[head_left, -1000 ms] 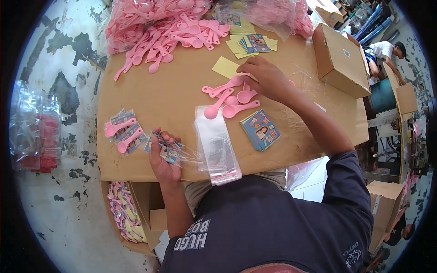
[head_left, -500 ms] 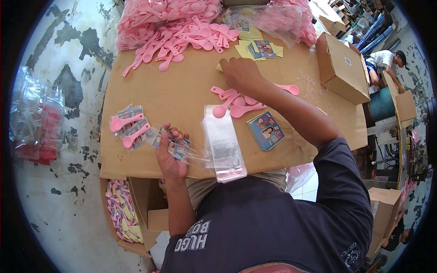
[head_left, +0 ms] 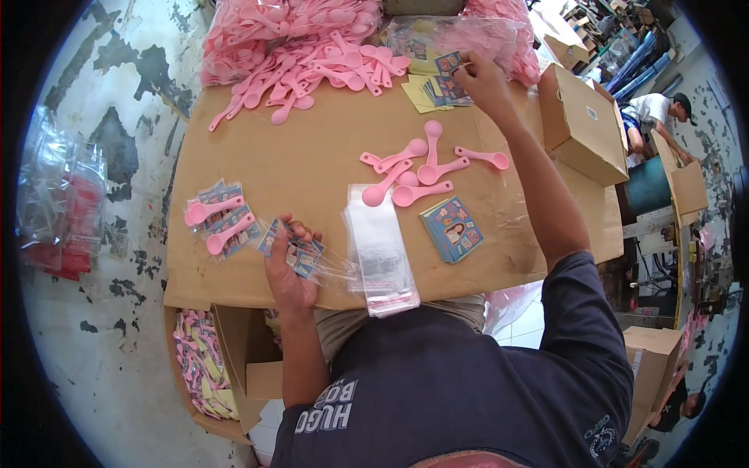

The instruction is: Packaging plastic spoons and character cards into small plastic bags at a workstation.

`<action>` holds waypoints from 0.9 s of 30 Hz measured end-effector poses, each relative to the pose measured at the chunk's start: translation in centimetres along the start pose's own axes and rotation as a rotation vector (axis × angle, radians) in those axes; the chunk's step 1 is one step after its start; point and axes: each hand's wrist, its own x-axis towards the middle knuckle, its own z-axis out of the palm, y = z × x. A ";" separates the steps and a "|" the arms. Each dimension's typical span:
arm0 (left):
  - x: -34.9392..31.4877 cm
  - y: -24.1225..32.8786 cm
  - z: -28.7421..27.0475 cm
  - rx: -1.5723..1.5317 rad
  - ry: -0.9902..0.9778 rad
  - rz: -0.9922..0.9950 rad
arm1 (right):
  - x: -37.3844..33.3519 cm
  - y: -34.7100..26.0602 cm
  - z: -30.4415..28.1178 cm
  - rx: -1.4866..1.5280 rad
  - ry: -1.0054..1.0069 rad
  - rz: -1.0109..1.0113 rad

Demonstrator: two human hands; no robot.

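Observation:
My left hand (head_left: 290,269) is closed on a clear plastic bag with printed blue cards (head_left: 303,257), near the table's front edge. At the far side, my right hand (head_left: 482,82) pinches a small printed card (head_left: 448,62) above a pile of yellow slips (head_left: 420,92) and cards. Several pink measuring spoons (head_left: 431,173) lie loose mid-table. In front of them is a stack of clear plastic bags (head_left: 382,246), with a neat stack of blue printed cards (head_left: 452,228) to its right. Bagged cards (head_left: 236,243) with pink spoons on top lie left of my left hand.
A large heap of pink spoons (head_left: 312,70) covers the far left of the table (head_left: 273,156). A cardboard box (head_left: 581,129) stands at the far right. Below the left front edge, an open box (head_left: 204,363) holds filled packets. Another person (head_left: 655,109) works at right.
My right hand has moved right and farther away, from above the loose spoons to the yellow slips, and now holds a printed card. My left hand stays almost in place.

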 end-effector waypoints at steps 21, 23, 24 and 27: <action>-0.4 0.0 -0.7 -0.015 -0.037 0.012 | -7.0 -8.8 -4.0 -0.124 -0.560 -0.044; -0.1 0.0 -0.6 -0.021 -0.047 0.019 | -8.6 -9.5 -4.9 -0.069 -0.811 -0.271; 0.0 -0.1 -0.6 -0.019 -0.048 0.020 | -9.9 -8.4 -4.8 -0.102 -0.782 -0.388; 0.1 -0.2 -0.6 -0.019 -0.039 0.047 | -11.8 -10.1 -5.5 -0.198 -0.751 -0.331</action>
